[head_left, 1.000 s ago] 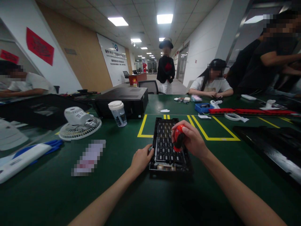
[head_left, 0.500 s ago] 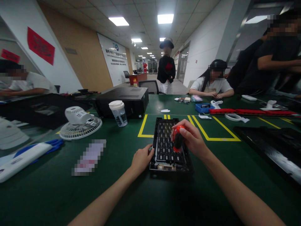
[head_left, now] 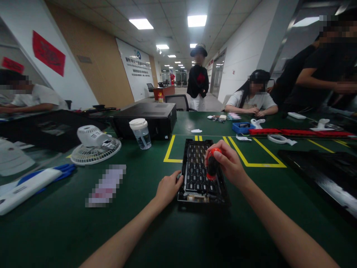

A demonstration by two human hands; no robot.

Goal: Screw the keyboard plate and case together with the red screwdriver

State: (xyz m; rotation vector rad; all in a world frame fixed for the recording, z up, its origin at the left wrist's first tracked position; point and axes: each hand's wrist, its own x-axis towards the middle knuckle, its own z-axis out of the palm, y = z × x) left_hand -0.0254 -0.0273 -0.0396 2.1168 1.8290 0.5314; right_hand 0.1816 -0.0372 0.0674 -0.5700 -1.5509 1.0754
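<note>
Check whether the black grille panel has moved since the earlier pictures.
No, not visibly either way: against the yellow tape just left of it, the black grille panel keeps its place.

The dark green surface (head_left: 55,234) is marked with yellow tape (head_left: 262,165), some of it running up to a black frame (head_left: 193,163) lying near the middle. To the left are a lidded cup (head_left: 141,136) just before a black case (head_left: 145,111), a white fan (head_left: 95,147) and a white bar (head_left: 30,190) against blue material (head_left: 65,169). To the right lie a blue tray (head_left: 242,128), a red strip (head_left: 295,132), a white ring (head_left: 277,139) and a glossy black panel (head_left: 318,178).
</note>
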